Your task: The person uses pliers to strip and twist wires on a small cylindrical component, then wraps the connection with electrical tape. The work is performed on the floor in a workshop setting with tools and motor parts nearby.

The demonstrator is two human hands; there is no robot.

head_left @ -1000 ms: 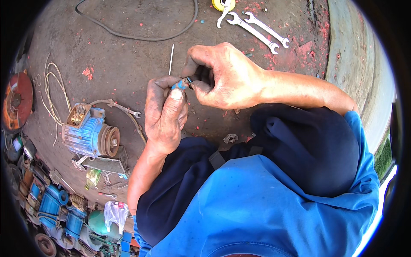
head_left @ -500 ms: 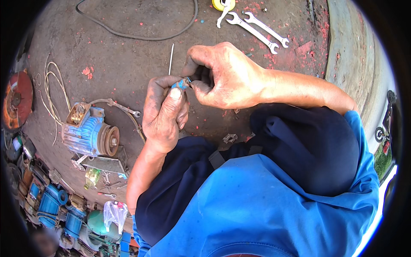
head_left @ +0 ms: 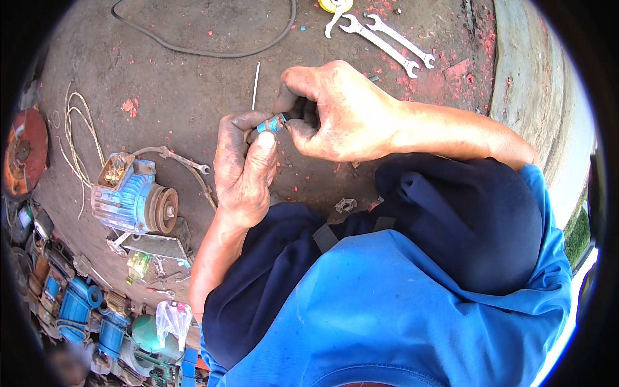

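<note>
A small blue, rust-marked metal fitting is pinched between the thumb and forefinger of my left hand. Closed at the fitting's far right end, my right hand has thumb and forefinger on a small dark piece there, too small to name. A thin metal rod shows just beyond my left fingers; its lower end is hidden behind them. On the floor left of my left hand stands a blue electric motor with a rusty pulley.
Two open-end wrenches lie at the far right, beside a yellow tape roll. A black cable curves across the far floor. Several motors and parts crowd the near left, with a plastic bag. An orange disc stands left.
The blue fitting has turned slightly in my left fingers, showing more of its blue side. Both hands stay nearly in place, with their grip unchanged.
</note>
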